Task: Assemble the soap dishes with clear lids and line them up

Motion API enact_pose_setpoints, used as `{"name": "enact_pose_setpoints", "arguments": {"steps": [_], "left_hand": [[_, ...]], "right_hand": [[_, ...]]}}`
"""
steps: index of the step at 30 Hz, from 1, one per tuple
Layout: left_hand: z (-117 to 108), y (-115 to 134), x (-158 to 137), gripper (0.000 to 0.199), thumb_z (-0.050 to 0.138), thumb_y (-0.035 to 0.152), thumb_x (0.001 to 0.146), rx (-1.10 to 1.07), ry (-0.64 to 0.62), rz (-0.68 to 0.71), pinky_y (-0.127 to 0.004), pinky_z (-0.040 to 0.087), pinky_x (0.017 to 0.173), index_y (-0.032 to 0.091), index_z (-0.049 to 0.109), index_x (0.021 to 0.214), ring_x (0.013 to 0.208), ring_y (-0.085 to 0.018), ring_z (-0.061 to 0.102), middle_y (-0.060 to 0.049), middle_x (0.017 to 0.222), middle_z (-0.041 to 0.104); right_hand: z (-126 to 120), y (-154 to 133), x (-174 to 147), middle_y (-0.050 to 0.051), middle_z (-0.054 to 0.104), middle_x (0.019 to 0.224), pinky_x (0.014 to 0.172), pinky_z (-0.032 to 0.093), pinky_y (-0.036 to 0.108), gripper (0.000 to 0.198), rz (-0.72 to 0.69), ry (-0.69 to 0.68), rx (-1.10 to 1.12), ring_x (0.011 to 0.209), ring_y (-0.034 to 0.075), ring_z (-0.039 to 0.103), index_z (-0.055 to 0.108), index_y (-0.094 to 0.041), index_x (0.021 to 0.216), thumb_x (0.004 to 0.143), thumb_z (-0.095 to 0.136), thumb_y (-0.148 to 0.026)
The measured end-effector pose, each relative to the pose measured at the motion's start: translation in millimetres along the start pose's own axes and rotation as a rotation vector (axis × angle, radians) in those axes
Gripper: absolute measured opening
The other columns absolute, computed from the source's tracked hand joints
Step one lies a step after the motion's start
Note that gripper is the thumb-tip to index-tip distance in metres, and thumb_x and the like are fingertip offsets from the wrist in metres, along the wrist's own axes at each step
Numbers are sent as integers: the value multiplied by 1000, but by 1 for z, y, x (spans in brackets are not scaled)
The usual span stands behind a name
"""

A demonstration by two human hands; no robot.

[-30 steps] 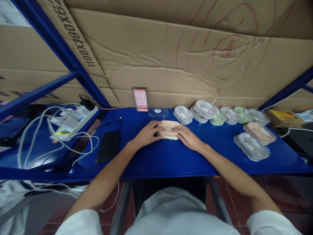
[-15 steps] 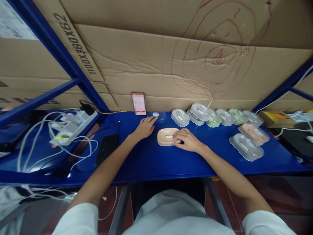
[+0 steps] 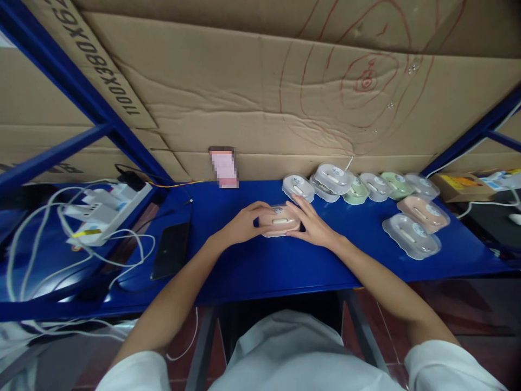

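A pink oval plastic dish (image 3: 270, 233) sits on the blue tabletop with a white oblong piece (image 3: 279, 221) in its middle. Over it lies a clear plastic lid (image 3: 287, 212) bearing a round label. My left hand (image 3: 246, 224) grips the lid at the left side, thumb low and fingers along the top. On the opposite side my right hand (image 3: 314, 224) holds the dish and lid edge between thumb and fingers. Whether the lid is fully seated all round cannot be seen under my fingers.
Several lidded dishes (image 3: 375, 186) in grey, green and pink stand at the back right, one grey dish (image 3: 332, 178) raised on others. A phone (image 3: 225, 167) leans on the cardboard. At left are a dark phone (image 3: 171, 251) and a power strip (image 3: 114, 213) with cables.
My left hand has brought the clear lid from near the propped phone onto the pink dish. My right hand stays at the dish's right side, its fingers now reaching over the lid edge.
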State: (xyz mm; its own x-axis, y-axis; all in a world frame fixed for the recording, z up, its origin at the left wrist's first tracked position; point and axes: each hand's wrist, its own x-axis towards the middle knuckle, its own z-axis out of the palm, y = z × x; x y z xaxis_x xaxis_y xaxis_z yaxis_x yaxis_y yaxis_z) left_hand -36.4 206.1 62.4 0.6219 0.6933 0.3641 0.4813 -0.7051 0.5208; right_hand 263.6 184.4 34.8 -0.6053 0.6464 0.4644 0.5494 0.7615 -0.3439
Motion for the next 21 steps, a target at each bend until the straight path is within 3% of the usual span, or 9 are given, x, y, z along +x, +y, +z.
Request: {"name": "enact_pose_setpoints", "arguments": {"steps": [3, 7, 15, 21], "left_hand": [[9, 7, -2, 44, 70, 49, 101, 42, -12, 45, -50, 52, 117, 29, 66, 140, 135, -29, 60, -11, 141, 62], [10, 9, -2, 42, 69, 49, 101, 84, -30, 80, -50, 52, 115, 28, 65, 137, 133, -29, 58, -11, 139, 60], [-1, 19, 1, 50, 79, 52, 93, 311, -154, 67, -50, 51, 109, 21, 65, 129, 124, -32, 58, -13, 134, 60], [6, 21, -6, 45, 69, 54, 100, 500, -192, 107, -49, 52, 102, 19, 67, 128, 114, -33, 59, -15, 129, 63]], "right_hand": [[1, 6, -2, 10, 25, 179, 130, 36, 63, 84, 7, -78, 38, 166, 36, 26, 18, -39, 174, 105, 63, -53], [5, 8, -5, 8, 33, 177, 131, 39, 58, 82, 1, -55, 22, 163, 33, 32, 22, -39, 173, 104, 65, -49], [10, 1, -3, 4, 32, 177, 132, 37, 57, 82, -17, -67, -24, 165, 31, 29, 15, -41, 173, 105, 63, -45], [5, -1, -3, 5, 24, 180, 132, 37, 59, 78, -16, -100, 14, 166, 32, 23, 16, -40, 173, 108, 59, -45]]}}
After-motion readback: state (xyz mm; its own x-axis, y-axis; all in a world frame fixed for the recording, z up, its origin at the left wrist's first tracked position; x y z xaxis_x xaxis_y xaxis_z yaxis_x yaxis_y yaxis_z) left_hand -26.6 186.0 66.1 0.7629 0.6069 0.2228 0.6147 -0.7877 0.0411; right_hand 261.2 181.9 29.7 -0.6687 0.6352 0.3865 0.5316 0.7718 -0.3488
